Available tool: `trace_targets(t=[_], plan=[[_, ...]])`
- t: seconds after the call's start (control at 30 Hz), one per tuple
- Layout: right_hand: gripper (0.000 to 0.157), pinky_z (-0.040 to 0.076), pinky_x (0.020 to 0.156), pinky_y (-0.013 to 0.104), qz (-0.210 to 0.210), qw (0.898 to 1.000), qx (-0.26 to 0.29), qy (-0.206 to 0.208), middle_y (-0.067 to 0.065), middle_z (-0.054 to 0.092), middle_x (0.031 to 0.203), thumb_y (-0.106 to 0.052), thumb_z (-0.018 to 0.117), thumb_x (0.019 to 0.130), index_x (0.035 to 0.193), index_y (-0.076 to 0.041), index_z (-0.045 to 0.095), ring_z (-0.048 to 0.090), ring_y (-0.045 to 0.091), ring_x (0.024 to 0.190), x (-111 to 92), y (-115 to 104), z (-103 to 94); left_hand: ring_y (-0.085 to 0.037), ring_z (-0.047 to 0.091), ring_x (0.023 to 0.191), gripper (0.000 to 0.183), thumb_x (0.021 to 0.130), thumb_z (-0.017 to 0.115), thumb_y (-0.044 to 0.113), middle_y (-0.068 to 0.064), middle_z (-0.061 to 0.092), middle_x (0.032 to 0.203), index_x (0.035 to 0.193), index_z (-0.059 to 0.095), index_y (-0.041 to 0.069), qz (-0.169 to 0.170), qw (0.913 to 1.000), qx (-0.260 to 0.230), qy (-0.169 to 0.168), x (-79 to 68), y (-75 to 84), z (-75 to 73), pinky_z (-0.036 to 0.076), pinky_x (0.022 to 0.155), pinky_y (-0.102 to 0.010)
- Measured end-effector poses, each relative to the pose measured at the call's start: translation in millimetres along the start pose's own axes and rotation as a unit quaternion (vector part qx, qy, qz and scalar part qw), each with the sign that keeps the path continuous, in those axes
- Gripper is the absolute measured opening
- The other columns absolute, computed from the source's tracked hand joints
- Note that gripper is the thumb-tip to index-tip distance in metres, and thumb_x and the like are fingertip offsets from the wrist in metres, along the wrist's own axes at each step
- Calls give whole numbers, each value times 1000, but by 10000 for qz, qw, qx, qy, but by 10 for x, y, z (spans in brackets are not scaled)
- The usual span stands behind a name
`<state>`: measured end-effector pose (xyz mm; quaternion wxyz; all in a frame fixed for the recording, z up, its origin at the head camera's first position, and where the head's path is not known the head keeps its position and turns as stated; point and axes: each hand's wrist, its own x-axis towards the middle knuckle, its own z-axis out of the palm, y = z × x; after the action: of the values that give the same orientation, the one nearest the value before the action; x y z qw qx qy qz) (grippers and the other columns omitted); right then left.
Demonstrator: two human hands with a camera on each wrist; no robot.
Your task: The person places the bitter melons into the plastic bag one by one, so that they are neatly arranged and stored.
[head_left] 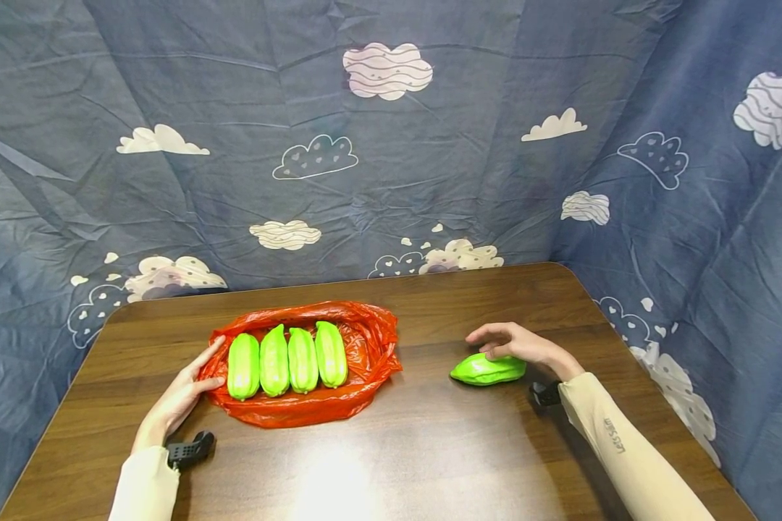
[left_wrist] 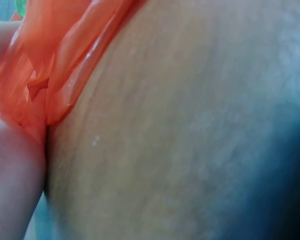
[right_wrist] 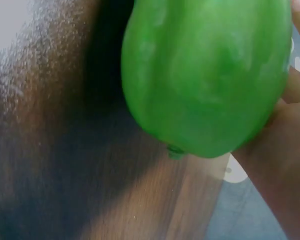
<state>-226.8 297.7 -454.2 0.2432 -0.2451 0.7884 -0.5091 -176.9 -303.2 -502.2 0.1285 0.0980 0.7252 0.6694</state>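
Note:
In the head view, my left hand [head_left: 181, 396] lies at the left edge of a crumpled red plastic bag [head_left: 300, 416], thumb and fingers spread and touching it. The left wrist view shows the bag's folds [left_wrist: 65, 55] against that hand. Several ridged, bright-green fruits like papayas [head_left: 303, 362] stand side by side on the spread bag. On the right, another green papaya-like fruit [head_left: 485, 371] lies lengthwise on the table. My right hand [head_left: 518, 344] is over its far side, fingers loosely extended and thumb on its top. The fruit [right_wrist: 205, 75] partly hides the fingers in the right wrist view.
The brown wooden table [head_left: 430, 449] has rounded far corners and a bright glare near its front. A dark blue curtain with white cloud prints [head_left: 391, 174] hangs behind it and along the right side.

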Motion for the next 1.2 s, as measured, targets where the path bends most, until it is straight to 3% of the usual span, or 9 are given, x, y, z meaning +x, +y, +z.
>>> trace_targets(t=[0.23, 0.4, 0.67, 0.87, 1.03, 1.2], plan=[[38, 42, 92, 33, -271, 9974, -608, 267, 30, 55, 123, -2, 60, 88, 123, 12, 55, 48, 41, 117, 50, -7, 35, -35, -10, 139, 73, 93, 51, -2, -19, -9, 156, 153, 11, 7, 63, 10000, -61, -28, -11, -10, 7, 24, 95, -7], [37, 45, 85, 27, -215, 9975, -399, 550, 28, 56, 123, -2, 60, 89, 123, 11, 55, 49, 41, 114, 85, 4, 96, -33, -10, 139, 73, 93, 51, -2, -19, -9, 156, 153, 11, 7, 87, 9999, -67, -32, -13, -17, 8, 23, 96, -7], [37, 49, 78, 33, 42, 9930, -188, 1167, 28, 54, 126, -2, 57, 92, 127, 8, 54, 56, 34, 105, 132, -42, 199, -36, -8, 139, 73, 93, 51, -2, -23, -9, 155, 154, 12, 10, 15, 10000, 0, 33, -15, -14, 13, 23, 94, -7], [42, 50, 79, 31, 27, 9956, 127, 931, 30, 51, 129, -4, 57, 92, 130, 11, 49, 56, 29, 107, 146, -57, 227, -36, -8, 139, 73, 93, 51, -2, -22, -9, 156, 154, 11, 10, 26, 10000, 20, 20, -14, -14, 12, 23, 94, -7], [43, 46, 85, 27, -344, 9979, -211, 497, 26, 53, 130, -5, 59, 91, 131, 9, 51, 50, 30, 115, 154, -34, 222, -36, -9, 139, 73, 93, 51, -2, -21, -8, 156, 154, 12, 10, 5, 10000, 43, 35, -13, -5, 8, 22, 94, -6], [44, 38, 95, 37, -495, 9968, -529, 347, 23, 54, 131, -7, 60, 90, 131, 8, 52, 46, 28, 121, 159, -21, 232, -36, -10, 139, 73, 93, 51, -2, -20, -8, 156, 154, 12, 10, -1, 10000, 61, 42, -12, 5, 6, 21, 95, -6]])
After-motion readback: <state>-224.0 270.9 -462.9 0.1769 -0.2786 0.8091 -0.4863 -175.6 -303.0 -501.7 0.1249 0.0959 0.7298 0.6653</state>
